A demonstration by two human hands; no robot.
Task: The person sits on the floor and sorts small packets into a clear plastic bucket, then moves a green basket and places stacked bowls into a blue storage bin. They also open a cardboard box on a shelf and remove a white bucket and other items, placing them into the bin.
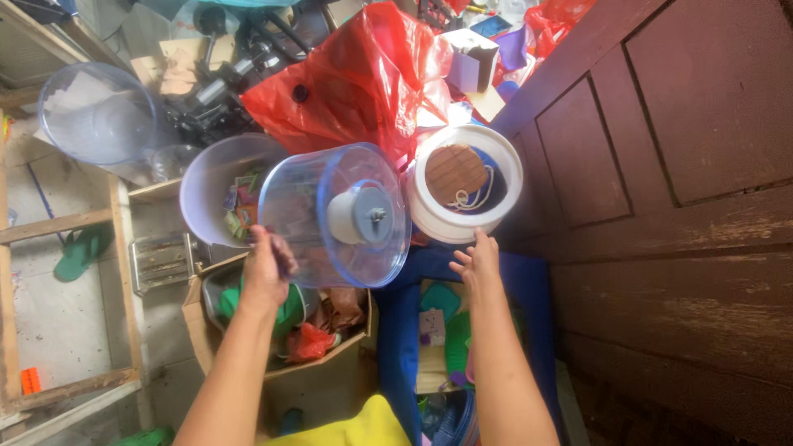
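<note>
My left hand grips the rim of a clear blue-tinted plastic blender jar, which is tipped on its side with its grey hub and bottom facing me. My right hand has its fingers spread and touches the lower edge of a round white base unit with a brown disc and a cord inside it. Jar and white base sit side by side, almost touching.
A red plastic bag lies behind the jar. A white bowl holds small colourful packets. A second clear jar stands far left. A cardboard box of clutter is below; a dark wooden panelled door fills the right.
</note>
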